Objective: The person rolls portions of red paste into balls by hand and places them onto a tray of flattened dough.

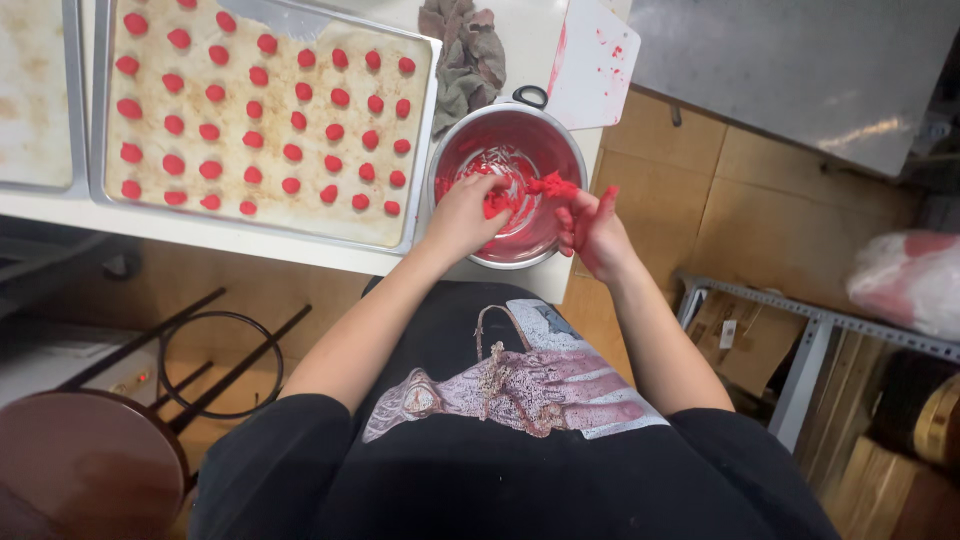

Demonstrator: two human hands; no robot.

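Bright, even indoor light from above, colours vivid and warm. A soft sheen sits on the rim of the steel bowl (508,186), and pale glare streaks the grey metal surface (800,60) at the upper right. Shadows are faint and short; the area under the table (250,240) falls darker. Focus holds crisp on the baking tray (262,110), while the right hand (592,228) shows slight motion blur. Wide-angle bending curves the edges, and the corners soften noticeably.

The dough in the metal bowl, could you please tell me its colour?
The dough is bright red, seen best in the head view.
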